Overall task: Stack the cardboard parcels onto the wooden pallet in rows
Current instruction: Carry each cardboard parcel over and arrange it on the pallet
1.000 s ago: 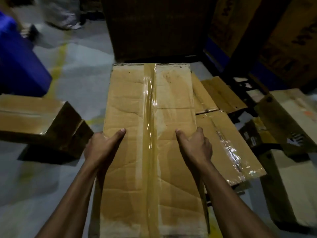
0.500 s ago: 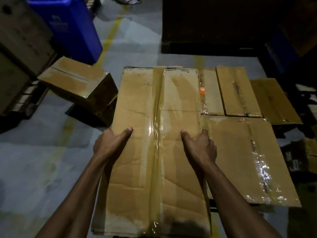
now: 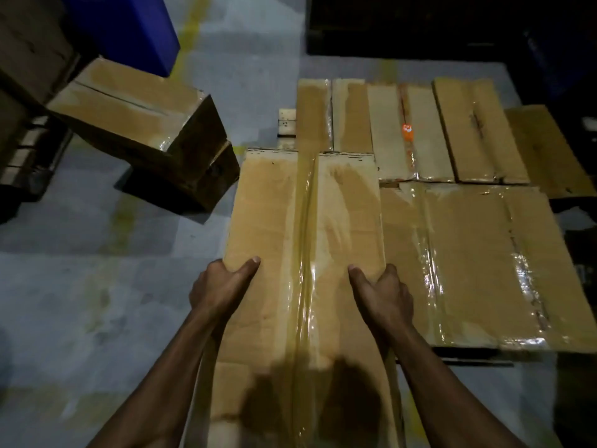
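Note:
A long taped cardboard parcel (image 3: 290,227) is held in front of me, lengthwise away from me. My left hand (image 3: 219,286) grips its left edge with the thumb on top. On the right edge my right hand (image 3: 384,299) grips the same way. To its right several flat parcels (image 3: 478,263) lie in rows on the wooden pallet (image 3: 287,122), of which only a pale corner shows beyond the held parcel's far left end. The held parcel's right side runs along the big parcel in the near row.
A loose cardboard box (image 3: 139,124) sits tilted on the grey floor at the left, on another dark box. A blue bin (image 3: 129,27) stands behind it. Stacked boxes (image 3: 29,59) fill the far left. Dark stacks (image 3: 420,24) close off the back. Yellow floor lines (image 3: 190,24) run past.
The view has swung left and down, so the pallet's parcels now sit further right. The held parcel has come down beside the near row. Both hands keep the same grip.

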### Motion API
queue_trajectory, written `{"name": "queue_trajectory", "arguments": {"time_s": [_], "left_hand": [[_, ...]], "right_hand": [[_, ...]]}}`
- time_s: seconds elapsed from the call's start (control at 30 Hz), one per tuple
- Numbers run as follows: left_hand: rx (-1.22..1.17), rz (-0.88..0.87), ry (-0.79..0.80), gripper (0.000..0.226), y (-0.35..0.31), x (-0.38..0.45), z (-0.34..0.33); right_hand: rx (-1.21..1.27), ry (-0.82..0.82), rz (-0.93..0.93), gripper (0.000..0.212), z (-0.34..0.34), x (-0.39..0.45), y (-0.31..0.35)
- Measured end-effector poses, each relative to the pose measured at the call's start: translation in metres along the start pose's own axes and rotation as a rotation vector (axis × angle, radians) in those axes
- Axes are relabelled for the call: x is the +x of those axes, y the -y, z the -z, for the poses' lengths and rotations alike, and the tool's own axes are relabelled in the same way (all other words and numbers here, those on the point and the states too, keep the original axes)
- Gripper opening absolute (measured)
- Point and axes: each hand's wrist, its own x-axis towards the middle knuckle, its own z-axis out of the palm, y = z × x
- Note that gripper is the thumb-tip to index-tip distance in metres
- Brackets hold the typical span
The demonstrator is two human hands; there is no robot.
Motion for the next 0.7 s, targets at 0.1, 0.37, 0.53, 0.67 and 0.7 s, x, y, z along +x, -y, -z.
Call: {"name": "queue_trajectory", "arguments": {"time_s": [0.1, 0.37, 0.53, 0.67, 0.7], "left_hand": [[-0.004, 0.018, 0.036, 0.087, 0.013, 0.012, -0.011], [-0.045, 0.088, 0.083, 0.088, 0.022, 0.055, -0.091], [-0.092, 0.117, 0.105, 0.087, 0.018, 0.085, -0.152], [-0.148, 0.112, 0.092, 0.092, 0.017, 0.106, -0.193], [-0.165, 0.112, 0.095, 0.095, 0.016, 0.111, -0.202]], "right_hand": [[0.016, 0.034, -0.021, 0.075, -0.022, 0.008, -0.011], [-0.017, 0.056, -0.027, 0.075, -0.064, 0.08, -0.055], [-0.035, 0.037, -0.003, 0.074, -0.085, 0.14, -0.091], [-0.037, 0.005, 0.034, 0.069, -0.102, 0.181, -0.114], [-0.039, -0.002, 0.033, 0.067, -0.106, 0.191, -0.12]]}}
